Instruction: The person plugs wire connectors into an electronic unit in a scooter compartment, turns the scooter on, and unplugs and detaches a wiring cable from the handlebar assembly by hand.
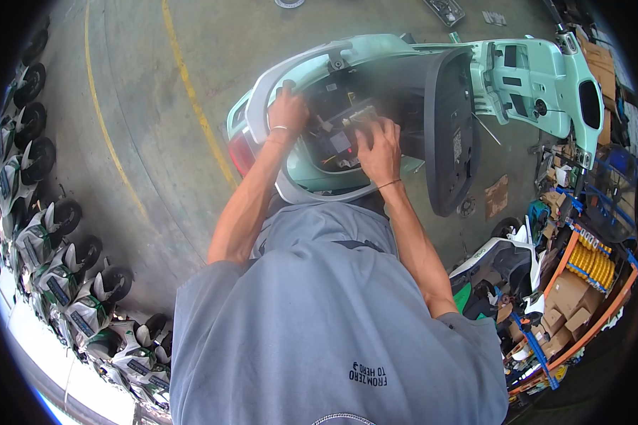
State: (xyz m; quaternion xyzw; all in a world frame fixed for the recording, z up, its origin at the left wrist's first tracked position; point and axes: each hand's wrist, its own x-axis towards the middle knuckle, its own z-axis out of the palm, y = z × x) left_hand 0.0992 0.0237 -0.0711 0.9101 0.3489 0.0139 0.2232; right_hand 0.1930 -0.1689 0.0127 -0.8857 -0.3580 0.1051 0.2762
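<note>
A mint-green scooter [312, 173] stands in front of me with its seat [450, 134] tipped up on the right. Inside the open bay sit dark electrical parts and wires, among them a small box with a pale label [339, 142]. My left hand [288, 111] is closed by the grey rear grab rail [259, 106], at the bay's left edge. A dark end shows above its fingers, too unclear to name. Over the bay's right side, my right hand [381, 150] has its fingers bent down at the wiring. A pale part [361, 114] lies by its fingertips; the grip itself is hidden.
Several scooters [71, 294] line the left side. To the right stands an orange and blue rack [571, 283] with cardboard boxes and yellow coils. A cardboard piece [496, 197] lies on the floor [213, 42], and a metal tray [445, 10] is at the top.
</note>
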